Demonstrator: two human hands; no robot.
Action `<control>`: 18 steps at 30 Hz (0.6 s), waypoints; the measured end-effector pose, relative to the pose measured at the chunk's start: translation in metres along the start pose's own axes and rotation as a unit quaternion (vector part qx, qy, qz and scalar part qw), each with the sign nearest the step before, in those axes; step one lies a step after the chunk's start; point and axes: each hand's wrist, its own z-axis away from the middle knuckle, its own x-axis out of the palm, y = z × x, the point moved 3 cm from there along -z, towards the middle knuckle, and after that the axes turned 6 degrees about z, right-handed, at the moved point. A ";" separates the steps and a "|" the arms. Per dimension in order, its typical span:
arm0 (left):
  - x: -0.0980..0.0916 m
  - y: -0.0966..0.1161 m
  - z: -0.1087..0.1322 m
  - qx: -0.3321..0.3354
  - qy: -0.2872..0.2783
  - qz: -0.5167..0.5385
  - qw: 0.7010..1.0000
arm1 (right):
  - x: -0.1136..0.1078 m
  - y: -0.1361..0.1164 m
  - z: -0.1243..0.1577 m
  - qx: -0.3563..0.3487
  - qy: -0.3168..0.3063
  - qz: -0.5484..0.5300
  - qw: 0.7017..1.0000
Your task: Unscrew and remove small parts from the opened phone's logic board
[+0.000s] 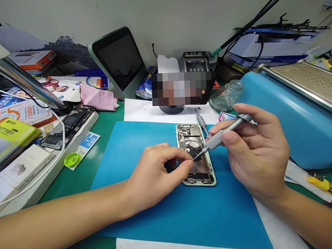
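Note:
An opened phone (208, 163) with bare inner parts lies on a blue mat (169, 218). In my right hand (254, 154) is a grey precision screwdriver (218, 139), tilted so that its tip points down and left over the phone's middle. My left hand (164, 171) reaches over the phone's left edge, thumb and forefinger pinched together right at the screwdriver's tip. Whatever sits between those fingertips is too small to make out. A second grey screwdriver (201, 119) lies beyond the phone, partly behind my right fingers.
A glass jar (226, 95) and a blue rounded machine (285, 116) stand at the right. Behind the mat are a tablet-like display (120, 57) and a soldering station (195, 61). On the left, boxes, another opened phone (70, 124) and a green cap (72, 159) crowd the bench.

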 end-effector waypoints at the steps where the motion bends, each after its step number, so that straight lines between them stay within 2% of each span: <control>1: 0.000 0.000 0.000 0.000 0.001 -0.001 1.000 | 0.000 0.000 0.000 -0.001 0.001 0.001 1.000; 11: 0.000 0.000 0.000 -0.004 0.015 0.002 1.000 | -0.001 0.002 0.001 0.007 0.003 0.008 1.000; 18: 0.001 -0.001 0.000 0.006 0.005 -0.005 1.000 | 0.000 0.003 0.001 0.008 -0.008 0.005 1.000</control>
